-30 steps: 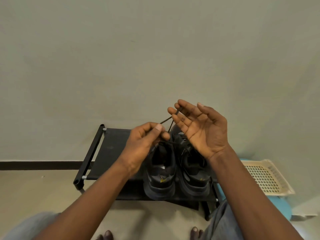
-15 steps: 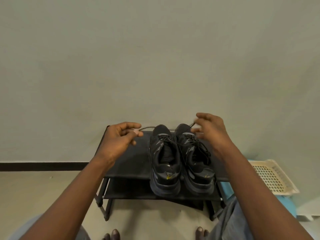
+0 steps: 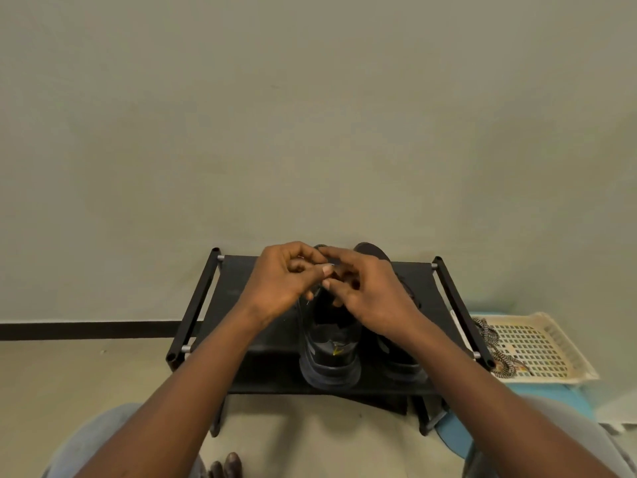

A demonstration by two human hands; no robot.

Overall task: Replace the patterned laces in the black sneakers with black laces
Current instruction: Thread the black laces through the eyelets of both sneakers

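Observation:
Two black sneakers stand side by side on a low black rack (image 3: 241,305), heels toward me. The left sneaker (image 3: 329,353) shows its heel and collar; the right sneaker (image 3: 401,357) is mostly behind my right forearm. My left hand (image 3: 282,281) and my right hand (image 3: 365,288) meet above the left sneaker's lacing, fingers curled and pinching the thin black lace (image 3: 307,300), which is largely hidden between them. Patterned black-and-white laces (image 3: 489,336) lie in a cream tray to the right.
The cream perforated tray (image 3: 544,346) sits on a blue stool (image 3: 455,436) right of the rack. A plain wall rises behind, with a dark skirting strip (image 3: 86,330) at the floor. My knees and toes (image 3: 227,465) are at the bottom edge.
Both hands, spread apart pulling the lace ends outward half a second ago, have come together over the left sneaker. The view has tilted so the whole rack shows.

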